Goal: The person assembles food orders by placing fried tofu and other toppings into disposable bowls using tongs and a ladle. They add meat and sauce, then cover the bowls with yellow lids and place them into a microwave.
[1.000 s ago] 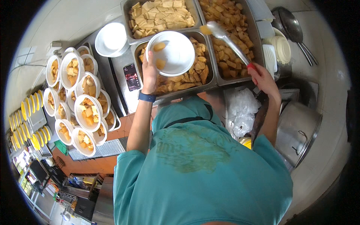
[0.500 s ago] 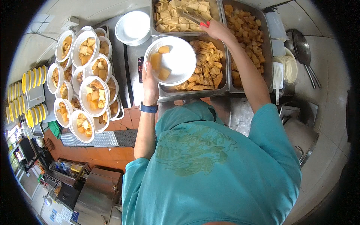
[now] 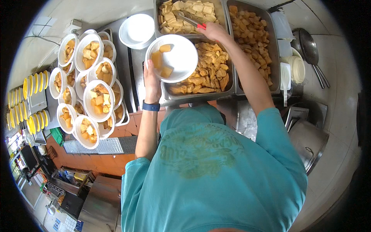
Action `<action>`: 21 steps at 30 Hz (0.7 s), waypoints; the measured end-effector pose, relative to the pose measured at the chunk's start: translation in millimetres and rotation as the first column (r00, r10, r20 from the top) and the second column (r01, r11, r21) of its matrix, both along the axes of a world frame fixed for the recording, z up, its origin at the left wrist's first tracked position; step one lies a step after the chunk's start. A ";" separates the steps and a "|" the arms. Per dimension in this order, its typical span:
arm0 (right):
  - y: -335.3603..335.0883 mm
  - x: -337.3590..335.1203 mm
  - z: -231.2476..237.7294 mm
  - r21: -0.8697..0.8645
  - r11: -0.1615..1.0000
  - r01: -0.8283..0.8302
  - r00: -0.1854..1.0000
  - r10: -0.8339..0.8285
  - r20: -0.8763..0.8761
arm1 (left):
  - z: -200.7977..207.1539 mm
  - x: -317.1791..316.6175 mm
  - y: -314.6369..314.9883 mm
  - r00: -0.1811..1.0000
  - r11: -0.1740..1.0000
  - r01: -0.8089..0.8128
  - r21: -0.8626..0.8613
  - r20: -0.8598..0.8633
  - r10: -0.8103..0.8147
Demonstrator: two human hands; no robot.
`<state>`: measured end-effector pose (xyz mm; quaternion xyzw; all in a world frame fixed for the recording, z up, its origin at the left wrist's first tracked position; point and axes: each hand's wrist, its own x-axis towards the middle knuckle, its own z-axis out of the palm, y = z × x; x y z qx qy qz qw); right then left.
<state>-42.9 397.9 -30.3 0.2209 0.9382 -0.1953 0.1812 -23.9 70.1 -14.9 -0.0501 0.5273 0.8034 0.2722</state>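
Note:
My left hand (image 3: 152, 79) grips a white round bowl (image 3: 181, 58) by its left side, holding it over the near tray's left edge. Inside the bowl lie several yellow-orange chunks (image 3: 156, 60). My right hand (image 3: 214, 31) is closed round the red handles of metal tongs (image 3: 189, 20). Their tips reach into a steel tray of pale, flat-cut pieces (image 3: 193, 8); whether they pinch a piece I cannot make out. Below the bowl, a second tray holds browned, glossy strips (image 3: 212, 63). To the right, a longer tray contains orange-brown chunks (image 3: 253, 42).
A stack of white bowls (image 3: 136, 31) stands left of the trays. Further left, many filled bowls (image 3: 99, 100) are piled in layers. Yellow-rimmed dishes (image 3: 35, 83) stand at the far left. Right of the trays are a white spatula (image 3: 285, 79), pale bowls (image 3: 295, 69) and dark pans (image 3: 308, 46).
The held bowl has shifted slightly left and nearer me. My right hand and the tongs have moved left within the pale-piece tray.

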 end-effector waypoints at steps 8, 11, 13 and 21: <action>7.3 47.5 39.5 -0.563 0.812 0.152 0.982 -0.187 -0.005 | -5.7 -7.8 2.6 0.999 0.998 -0.051 -0.039 -0.016 0.050; 6.3 94.9 83.6 -0.686 0.716 0.129 0.975 -0.217 -0.043 | -10.7 -16.2 8.0 0.996 0.997 -0.069 -0.044 -0.060 0.066; -1.3 123.1 117.1 -0.721 0.686 0.098 0.974 -0.216 -0.074 | -13.4 -23.2 15.4 0.991 0.995 -0.082 -0.058 -0.111 0.075; -15.6 163.3 166.6 -0.523 0.827 0.207 0.956 -0.284 -0.070 | -15.1 -27.0 20.8 0.996 0.999 -0.035 -0.005 -0.082 0.035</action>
